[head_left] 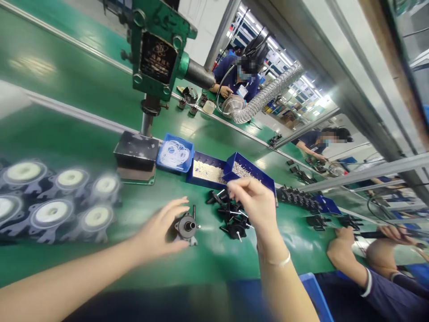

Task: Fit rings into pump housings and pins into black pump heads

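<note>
A small black round part [187,226] with a raised centre and a side tube stands on the green bench. Around its left side curves my left hand [161,230], fingers apart; whether they touch the part is unclear. My right hand [256,201] is raised over a pile of black parts with white pins [234,219], its thumb and fingers pinched together. What the pinch holds, if anything, is too small to name. Just behind that hand sit a blue bin of small metal pieces [239,169] and a blue bin of small pale pieces [208,172].
A green press [152,58] rises above a black block [136,152] at the back left. Beside it is a blue tray of white rings [174,153]. Grey parts with cream discs [52,214] fill the left. A co-worker's arms [348,255] are at the right; other people sit behind.
</note>
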{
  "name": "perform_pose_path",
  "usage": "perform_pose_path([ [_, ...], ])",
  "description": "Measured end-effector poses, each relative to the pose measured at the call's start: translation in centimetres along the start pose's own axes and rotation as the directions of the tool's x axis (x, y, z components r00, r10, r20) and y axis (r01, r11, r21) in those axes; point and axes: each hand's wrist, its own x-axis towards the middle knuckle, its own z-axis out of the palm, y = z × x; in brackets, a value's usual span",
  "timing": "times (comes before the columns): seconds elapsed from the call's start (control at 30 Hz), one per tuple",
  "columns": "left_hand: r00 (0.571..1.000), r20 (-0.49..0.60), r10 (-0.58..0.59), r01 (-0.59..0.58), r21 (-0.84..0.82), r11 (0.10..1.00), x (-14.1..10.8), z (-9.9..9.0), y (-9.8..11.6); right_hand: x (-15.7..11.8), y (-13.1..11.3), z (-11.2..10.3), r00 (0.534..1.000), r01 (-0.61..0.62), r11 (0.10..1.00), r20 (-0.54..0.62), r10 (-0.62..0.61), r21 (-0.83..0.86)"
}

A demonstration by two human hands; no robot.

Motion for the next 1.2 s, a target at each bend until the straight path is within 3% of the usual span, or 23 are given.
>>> perform_pose_path([
  [0.07, 0.993, -0.121, 0.012, -0.018, -0.054, 0.998, 0.7, -0.8, 1.4, -2.8, -2.3, 1.6, 0.979, 0.037, 0.995, 0.196, -0.055, 0.096],
  [0.17, 0.983, -0.182, 0.019, -0.047, -0.152, 0.987, 1.6, -1.8, 3.7, -5.4, -4.0, 3.2, 0.902, 0.052, 0.970, 0.405, -0.147, 0.236],
  [0.33, 0.991, -0.134, -0.016, -0.009, -0.185, 0.983, 2.1, -2.7, 5.5, -6.4, -4.2, 3.7, 0.880, 0.082, 0.952, 0.428, -0.208, 0.294],
  [0.4, 0.994, -0.106, -0.031, 0.010, -0.187, 0.982, 2.1, -2.9, 5.5, -6.5, -4.2, 3.6, 0.867, 0.100, 0.955, 0.447, -0.222, 0.281],
  [0.5, 0.994, -0.088, -0.072, 0.054, -0.196, 0.979, 2.2, -3.3, 5.1, -5.8, -4.1, 2.8, 0.807, 0.118, 0.962, 0.541, -0.236, 0.245],
  [0.53, 0.991, -0.093, -0.099, 0.080, -0.188, 0.979, 2.3, -3.5, 4.8, -5.1, -3.8, 2.3, 0.811, 0.137, 0.968, 0.537, -0.233, 0.212],
  [0.6, 0.981, -0.114, -0.157, 0.141, -0.139, 0.980, 2.4, -4.0, 4.3, -2.8, -2.5, 0.6, 0.893, 0.174, 0.982, 0.408, -0.191, 0.079],
  [0.67, 0.976, -0.104, -0.193, 0.188, -0.056, 0.981, 2.5, -4.4, 3.6, 0.5, 0.1, -1.5, 0.988, 0.130, 0.981, 0.105, -0.115, -0.147],
  [0.7, 0.977, -0.078, -0.199, 0.199, -0.013, 0.980, 2.4, -4.5, 3.2, 2.3, 1.8, -2.5, 0.996, 0.064, 0.959, -0.049, -0.081, -0.276],
  [0.77, 0.982, 0.000, -0.191, 0.191, 0.059, 0.980, 2.1, -4.5, 2.6, 5.5, 5.6, -4.4, 0.984, -0.135, 0.867, -0.168, 0.060, -0.480],
  [0.83, 0.982, 0.082, -0.170, 0.160, 0.119, 0.980, 1.8, -4.3, 2.2, 7.8, 9.0, -5.5, 0.969, -0.241, 0.762, -0.106, 0.223, -0.602],
  [0.93, 0.982, 0.131, -0.136, 0.109, 0.192, 0.975, 1.4, -4.0, 2.1, 9.3, 12.3, -5.9, 0.950, -0.267, 0.724, -0.048, 0.308, -0.635],
  [1.2, 0.977, 0.215, 0.005, -0.090, 0.386, 0.918, 1.2, -4.1, 2.4, 8.3, 13.3, -5.3, 0.954, -0.299, 0.766, -0.149, 0.262, -0.568],
])
